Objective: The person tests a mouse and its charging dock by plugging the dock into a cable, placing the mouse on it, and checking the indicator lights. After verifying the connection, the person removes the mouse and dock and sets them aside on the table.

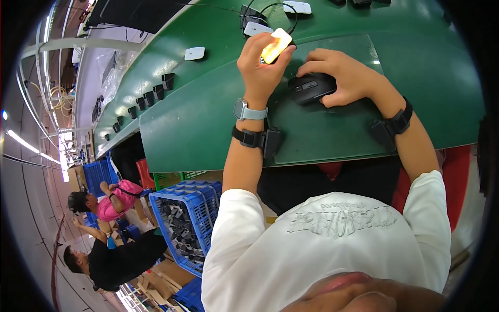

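My left hand point(260, 70) is raised over the green table, its fingers closed round a small lamp point(280, 41) whose rounded panel glows bright yellow-white. Part of the lamp's dark body is hidden by my fingers, and a black cable point(297, 20) loops beside it. To the right, my right hand point(349, 77) is wrapped over a black computer mouse point(306, 89), which rests on a clear mat point(312, 136). Just behind the lamp lies a white rounded panel point(258, 29) by a black part.
A white panel point(195, 53) lies left on the green table point(182, 119); another point(297, 7) is at the back. Several black wedge-shaped parts point(149, 98) line the left edge. A blue crate point(195, 190) of dark parts stands below. Two people point(122, 200) are at the left.
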{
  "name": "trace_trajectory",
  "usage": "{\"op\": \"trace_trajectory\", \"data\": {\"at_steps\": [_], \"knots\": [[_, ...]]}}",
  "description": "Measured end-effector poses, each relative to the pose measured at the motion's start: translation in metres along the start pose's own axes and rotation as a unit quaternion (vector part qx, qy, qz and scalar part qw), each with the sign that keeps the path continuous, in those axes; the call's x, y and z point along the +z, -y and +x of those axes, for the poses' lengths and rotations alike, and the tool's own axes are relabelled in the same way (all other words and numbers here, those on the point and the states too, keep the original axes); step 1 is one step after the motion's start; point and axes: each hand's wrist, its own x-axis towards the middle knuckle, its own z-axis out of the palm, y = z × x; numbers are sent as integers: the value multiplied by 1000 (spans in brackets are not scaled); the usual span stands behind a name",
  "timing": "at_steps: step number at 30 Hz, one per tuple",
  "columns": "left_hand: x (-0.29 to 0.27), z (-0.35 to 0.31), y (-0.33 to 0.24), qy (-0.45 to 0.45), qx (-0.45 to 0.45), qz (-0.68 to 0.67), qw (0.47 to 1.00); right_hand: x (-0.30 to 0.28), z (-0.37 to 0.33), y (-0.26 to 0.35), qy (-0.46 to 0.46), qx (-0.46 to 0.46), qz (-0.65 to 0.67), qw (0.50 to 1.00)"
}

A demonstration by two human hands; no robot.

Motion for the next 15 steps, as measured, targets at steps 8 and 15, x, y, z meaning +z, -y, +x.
{"op": "trace_trajectory", "data": {"at_steps": [8,15], "knots": [[-4,2,-6,19,0,4,1000,-4,2,-5,-57,-13,-36,998],[1,2,-12,49,6,-9,999,-8,11,-4,-279,-50,-152,947]]}}
